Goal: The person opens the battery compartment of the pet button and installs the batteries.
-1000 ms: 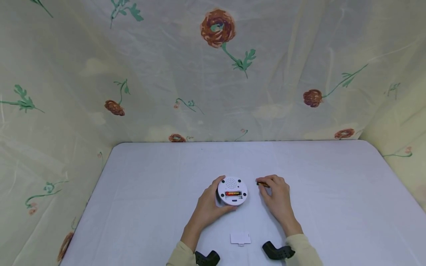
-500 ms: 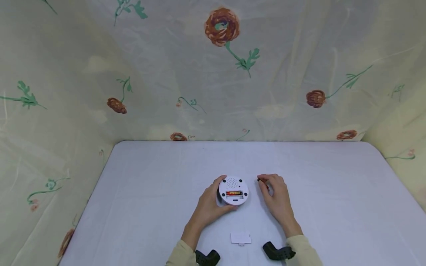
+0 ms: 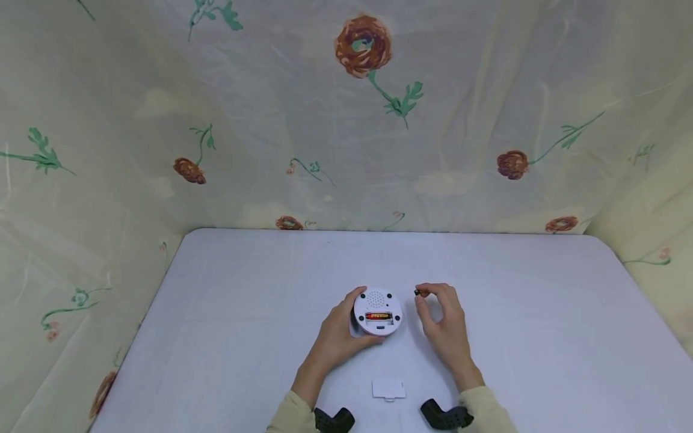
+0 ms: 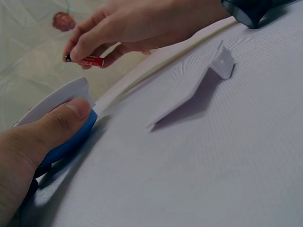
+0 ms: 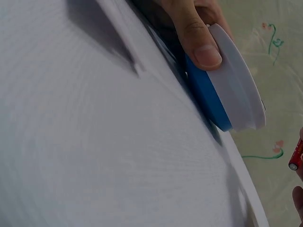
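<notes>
My left hand (image 3: 337, 337) grips a round white device (image 3: 377, 299) by its rim, its underside facing up; the wrist views show a blue lower part (image 5: 206, 97). One red and gold battery (image 3: 378, 316) lies in its open compartment, with a bare slot below that battery. To the right, above the table, my right hand (image 3: 446, 328) pinches a second battery (image 4: 92, 61) between thumb and fingers, apart from the device. In the head view only its dark end shows. A small white battery cover (image 3: 388, 389) with a tab lies on the table between the forearms.
A white-covered table (image 3: 260, 288) spreads out around both hands. Behind and beside it hangs a pale curtain (image 3: 260, 108) printed with brown flowers. Each wrist wears a black camera mount, the right one (image 3: 445, 415) close to the battery cover.
The battery in my right hand has turned between the fingers, from lying sideways to showing mostly its dark end. The fingers have shifted slightly. My left hand keeps the device in place.
</notes>
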The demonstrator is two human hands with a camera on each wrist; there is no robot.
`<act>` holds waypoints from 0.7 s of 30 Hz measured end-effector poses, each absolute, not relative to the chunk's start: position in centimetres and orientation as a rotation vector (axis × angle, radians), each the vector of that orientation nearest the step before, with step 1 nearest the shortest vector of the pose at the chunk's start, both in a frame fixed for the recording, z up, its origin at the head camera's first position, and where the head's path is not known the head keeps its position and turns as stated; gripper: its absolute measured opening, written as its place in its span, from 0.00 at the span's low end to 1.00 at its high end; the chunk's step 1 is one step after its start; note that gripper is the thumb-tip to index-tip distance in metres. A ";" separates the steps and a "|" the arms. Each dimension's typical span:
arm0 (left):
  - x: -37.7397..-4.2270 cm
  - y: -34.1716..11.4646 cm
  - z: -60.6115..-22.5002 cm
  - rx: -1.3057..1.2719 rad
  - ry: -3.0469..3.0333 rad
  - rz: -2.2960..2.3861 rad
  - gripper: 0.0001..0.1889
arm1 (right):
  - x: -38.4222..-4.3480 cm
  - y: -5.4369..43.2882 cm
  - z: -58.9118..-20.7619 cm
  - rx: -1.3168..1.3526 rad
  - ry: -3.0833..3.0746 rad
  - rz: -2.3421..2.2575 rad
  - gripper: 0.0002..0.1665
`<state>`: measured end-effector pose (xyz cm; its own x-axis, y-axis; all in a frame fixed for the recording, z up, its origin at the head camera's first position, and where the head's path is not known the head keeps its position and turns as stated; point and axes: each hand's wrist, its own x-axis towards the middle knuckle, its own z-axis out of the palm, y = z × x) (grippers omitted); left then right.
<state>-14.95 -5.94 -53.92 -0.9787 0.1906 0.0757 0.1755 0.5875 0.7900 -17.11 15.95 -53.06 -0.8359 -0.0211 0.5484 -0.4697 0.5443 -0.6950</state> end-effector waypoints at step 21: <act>-15.0 -6.0 -54.1 0.342 2.798 1.384 0.52 | -16.3 13.6 -53.0 0.588 -2.197 1.278 0.17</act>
